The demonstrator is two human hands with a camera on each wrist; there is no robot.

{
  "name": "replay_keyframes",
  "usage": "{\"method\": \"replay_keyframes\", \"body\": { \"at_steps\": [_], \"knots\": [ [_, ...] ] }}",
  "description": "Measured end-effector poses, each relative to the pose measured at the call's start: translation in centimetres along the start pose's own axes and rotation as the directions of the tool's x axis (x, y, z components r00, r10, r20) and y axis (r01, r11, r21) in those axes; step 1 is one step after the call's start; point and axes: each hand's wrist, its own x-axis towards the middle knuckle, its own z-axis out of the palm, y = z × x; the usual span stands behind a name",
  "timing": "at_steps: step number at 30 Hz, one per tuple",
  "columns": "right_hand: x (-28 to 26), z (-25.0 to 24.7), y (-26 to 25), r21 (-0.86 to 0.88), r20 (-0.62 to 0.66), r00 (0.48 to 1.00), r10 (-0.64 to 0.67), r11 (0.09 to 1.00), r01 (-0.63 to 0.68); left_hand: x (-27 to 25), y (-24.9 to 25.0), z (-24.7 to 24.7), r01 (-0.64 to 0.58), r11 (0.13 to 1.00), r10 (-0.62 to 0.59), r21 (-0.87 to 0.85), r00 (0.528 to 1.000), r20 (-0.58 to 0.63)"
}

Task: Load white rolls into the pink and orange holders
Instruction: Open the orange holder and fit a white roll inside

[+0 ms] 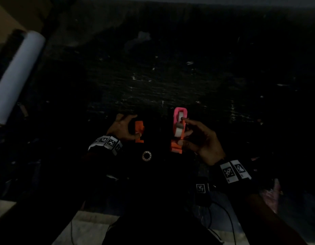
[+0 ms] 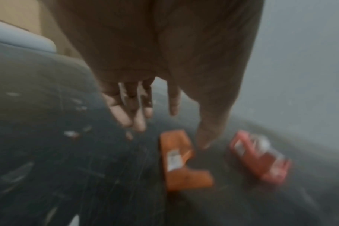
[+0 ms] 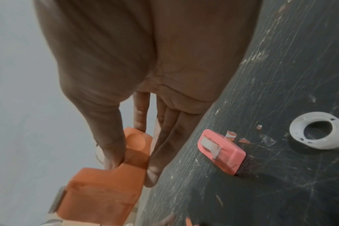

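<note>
Fingers and thumb of the right hand (image 1: 204, 140) pinch the orange holder (image 3: 105, 189), white roll (image 1: 178, 132) seated inside; a loose grip could drop it. Beyond it lies the pink holder (image 1: 180, 114), already loaded. Left of it, the left hand (image 1: 122, 129) hovers spread, holding nothing, over a loose orange piece (image 2: 181, 160), which it might knock aside.

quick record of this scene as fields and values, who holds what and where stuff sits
right hand: grips orange holder, white roll in it
left hand: fingers loose over orange piece, not gripping
pink holder: lies on dark table, white showing inside
white ring: loose on table
big white roll: far left
</note>
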Motion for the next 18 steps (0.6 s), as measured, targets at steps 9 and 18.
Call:
{"method": "replay_keyframes", "body": {
  "at_steps": [9, 18],
  "knots": [
    [0.4, -0.3, 0.2, -0.068, -0.028, 0.999, 0.027, 0.997, -0.029, 2.1, 2.1, 0.6, -0.058, 0.998, 0.054, 0.025, 0.992, 0.115],
    [0.0, -0.3, -1.2, -0.011, -0.025, 0.999, 0.034, 0.999, -0.034, -4.3, 9.2, -2.3, -0.192, 0.729, 0.319, -0.657, 0.945, 0.078]
  ]
}}
